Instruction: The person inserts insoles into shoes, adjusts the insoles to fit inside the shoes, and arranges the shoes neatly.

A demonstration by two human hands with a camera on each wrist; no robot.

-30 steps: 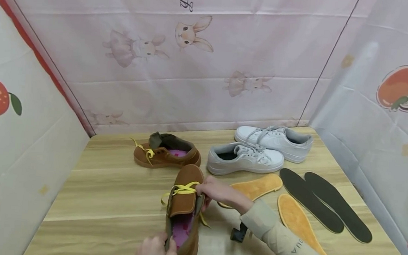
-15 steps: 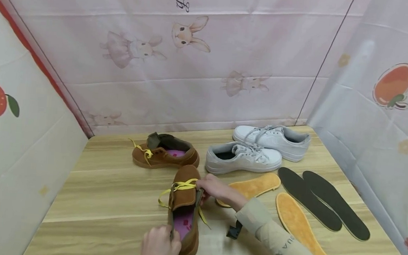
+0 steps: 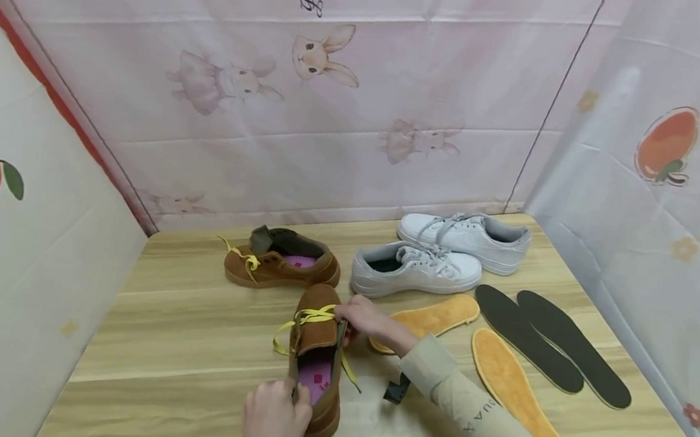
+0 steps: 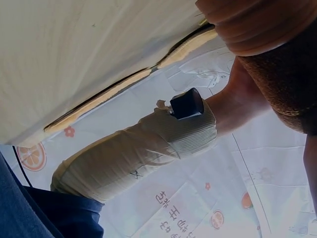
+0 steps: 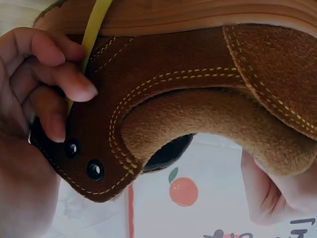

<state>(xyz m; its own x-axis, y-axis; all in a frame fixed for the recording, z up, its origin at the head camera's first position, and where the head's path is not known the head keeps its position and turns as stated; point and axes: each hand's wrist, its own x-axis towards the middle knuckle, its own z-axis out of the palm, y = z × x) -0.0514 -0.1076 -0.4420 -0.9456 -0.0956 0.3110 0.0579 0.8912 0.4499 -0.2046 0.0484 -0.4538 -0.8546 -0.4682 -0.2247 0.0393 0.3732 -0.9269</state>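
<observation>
While toe-forward, brown shoe (image 3: 317, 336) between hands (image 3: 277, 413) (image 3: 371, 318).

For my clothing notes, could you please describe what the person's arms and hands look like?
The left hand and right hand are bare. The beige right sleeve has dark lettering, a ribbed cuff and a small black device at the wrist. No left sleeve shows.

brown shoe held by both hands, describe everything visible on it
The brown, suede-looking shoe has yellow double stitching, a padded collar, ridged tan sole, flat yellow lace and two unlaced black-ringed eyelets. Inside lies a pink insole with red marks. Its opening faces up, toe pointing away from the camera, over a pale wooden table. The left hand grips its rim near the heel; the right hand holds the right lace flap.
</observation>
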